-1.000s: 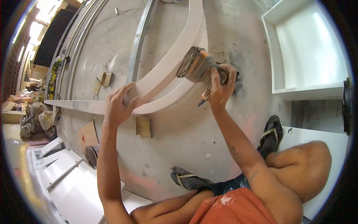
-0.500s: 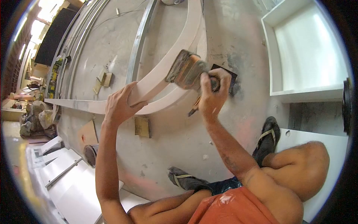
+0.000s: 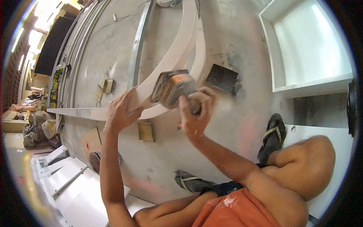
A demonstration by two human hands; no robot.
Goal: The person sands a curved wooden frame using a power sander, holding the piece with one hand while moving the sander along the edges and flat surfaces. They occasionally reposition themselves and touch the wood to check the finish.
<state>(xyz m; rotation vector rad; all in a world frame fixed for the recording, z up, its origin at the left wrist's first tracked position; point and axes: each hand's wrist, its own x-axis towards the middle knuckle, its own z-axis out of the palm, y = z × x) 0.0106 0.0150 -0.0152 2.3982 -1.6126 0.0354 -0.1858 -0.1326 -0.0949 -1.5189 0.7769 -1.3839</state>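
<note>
A pale, curved board [image 3: 166, 66] sweeps down from the top of the view and bends off to the left, with a dusty white face. My left hand [image 3: 123, 109] grips the bend of it, thumb and fingers around the edge. In my right hand [image 3: 198, 115] is a dusty power sander [image 3: 170, 87] with an orange band, slightly blurred. Its flat pad rests against the face of the curved board, a short way right of my left hand. My right fingers wrap the rear of the sander's body.
A dark square sheet [image 3: 222, 77] lies on the grey floor to the right. Small wooden blocks [image 3: 146, 131] support or lie near the board. A metal bar [image 3: 139, 45] runs lengthwise. A white open box [image 3: 278, 60] stands right; white panels [image 3: 70, 178] lie lower left.
My right hand and the sander have moved left and down along the curved board, closer to my left hand. More of the dark square sheet shows. My left hand keeps its grip.
</note>
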